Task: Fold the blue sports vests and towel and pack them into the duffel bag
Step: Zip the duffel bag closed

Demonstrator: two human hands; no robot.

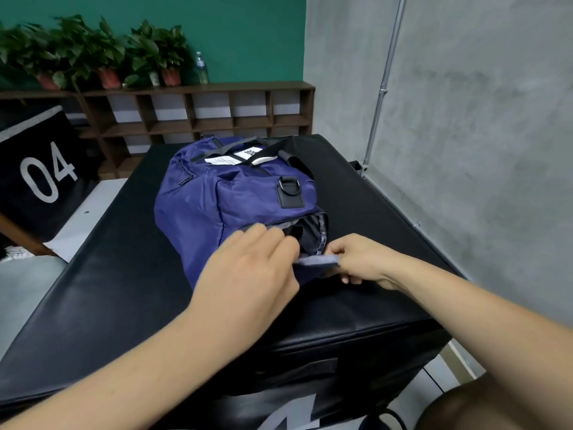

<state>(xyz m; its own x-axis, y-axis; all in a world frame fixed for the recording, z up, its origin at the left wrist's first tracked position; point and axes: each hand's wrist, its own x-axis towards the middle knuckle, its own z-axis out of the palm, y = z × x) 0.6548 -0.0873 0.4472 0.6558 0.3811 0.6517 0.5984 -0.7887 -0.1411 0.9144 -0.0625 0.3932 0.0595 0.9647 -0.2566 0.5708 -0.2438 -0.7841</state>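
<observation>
Bag (217,193) lies on the black mat (124,274), its near end opening (307,232) unzipped and gaping. The right hand (362,259) pinches the loose flap (316,261); the left hand (248,271) curls its fingers (280,243) at the rim, grip hidden. Risk: the thin flap may slip free and the mouth sag shut, or the zip snag cloth.

Navy-blue duffel bag (217,193) with black straps and white label; black padded block (124,274); teal wall (248,35) behind it.

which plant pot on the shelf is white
The small pot second from the right; the other three are red.
</observation>
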